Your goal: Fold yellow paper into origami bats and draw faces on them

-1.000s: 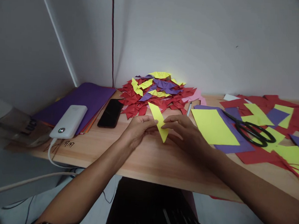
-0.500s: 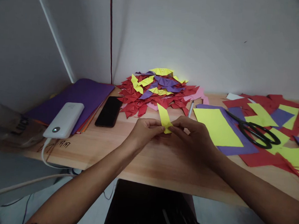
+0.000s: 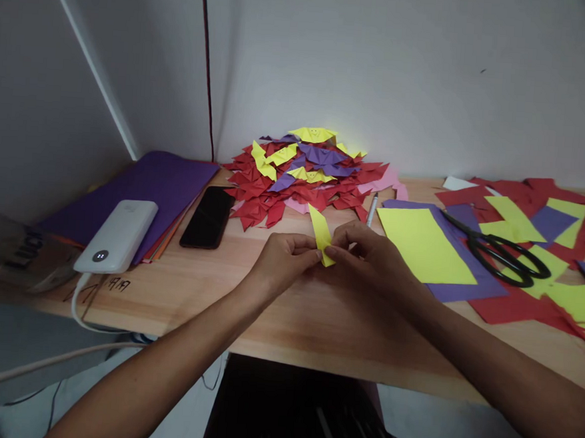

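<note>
A small folded strip of yellow paper (image 3: 320, 227) is held upright above the table's middle, its top leaning left. My left hand (image 3: 287, 259) pinches its lower left edge between thumb and fingers. From the other side, my right hand (image 3: 368, 251) grips the lower right edge with thumb and forefinger. Both sets of fingertips sit close together and cover part of the folds. Just behind the hands lies a heap of folded paper shapes (image 3: 321, 155) in red, purple, yellow and pink, some yellow ones with drawn faces.
Left on the wooden table (image 3: 205, 320) are a black phone (image 3: 207, 217), a white power bank (image 3: 118, 233) with a cable, and purple sheets (image 3: 170, 170). To the right lie a pen (image 3: 372, 209), a yellow sheet (image 3: 423, 245), black-handled scissors (image 3: 503, 254) and red scraps (image 3: 511, 309).
My right fingers have shifted slightly left along the paper's lower edge, and the strip looks narrower at the bottom. The whole view has shifted a little.
</note>
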The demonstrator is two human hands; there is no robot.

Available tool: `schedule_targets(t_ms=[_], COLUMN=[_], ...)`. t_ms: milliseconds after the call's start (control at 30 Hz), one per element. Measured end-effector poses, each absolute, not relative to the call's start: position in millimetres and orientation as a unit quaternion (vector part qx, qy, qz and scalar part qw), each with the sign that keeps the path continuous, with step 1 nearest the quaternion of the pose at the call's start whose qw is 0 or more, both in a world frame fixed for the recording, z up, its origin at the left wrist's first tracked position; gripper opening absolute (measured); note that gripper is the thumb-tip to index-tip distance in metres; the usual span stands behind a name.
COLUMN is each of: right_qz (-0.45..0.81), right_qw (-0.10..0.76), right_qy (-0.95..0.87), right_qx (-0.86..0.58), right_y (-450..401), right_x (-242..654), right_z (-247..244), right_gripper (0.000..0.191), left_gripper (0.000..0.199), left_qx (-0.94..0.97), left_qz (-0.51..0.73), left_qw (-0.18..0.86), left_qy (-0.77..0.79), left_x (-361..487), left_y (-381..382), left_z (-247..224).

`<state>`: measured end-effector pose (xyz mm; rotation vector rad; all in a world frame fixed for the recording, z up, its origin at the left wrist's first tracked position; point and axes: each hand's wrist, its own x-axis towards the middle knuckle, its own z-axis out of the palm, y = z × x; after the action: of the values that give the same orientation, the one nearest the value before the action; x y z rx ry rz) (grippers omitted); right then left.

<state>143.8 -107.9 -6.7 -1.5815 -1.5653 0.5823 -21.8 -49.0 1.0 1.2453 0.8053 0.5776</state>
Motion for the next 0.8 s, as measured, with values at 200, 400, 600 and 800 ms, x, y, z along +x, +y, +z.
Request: schedule_targets(t_ms=[200, 400, 600, 800], right_qz=[0.259, 0.289, 0.272, 0.29], right_qw=[0.412, 0.416, 0.426, 0.437], right_qy=[-0.615, -0.602, -0.596, -0.593], right_qx=[-0.621, -0.618, -0.624, -0.612], right_y=[-107.3, -107.2, -107.6, -107.7], right_x=[142.9, 141.8, 140.1, 137.8], right_z=[-7.6, -7.2, -7.3, -10.7], right_gripper=[0.017, 0.019, 0.018, 0.016], left_gripper=[0.019, 0.021, 0.02, 0.021], left_qx=[0.597, 0.629, 0.612, 0.586], left_qz=[0.254, 0.245, 0.249, 0.258], left_qw=[0.669, 0.65, 0.665, 0.682], left_qy=[0.362, 0.35, 0.349, 0.354], left_x=[-20.4, -21.0, -20.1, -18.8], left_y=[-48.3, -47.3, -49.7, -51.3], left_z=[-1.9, -4.7, -0.6, -2.3])
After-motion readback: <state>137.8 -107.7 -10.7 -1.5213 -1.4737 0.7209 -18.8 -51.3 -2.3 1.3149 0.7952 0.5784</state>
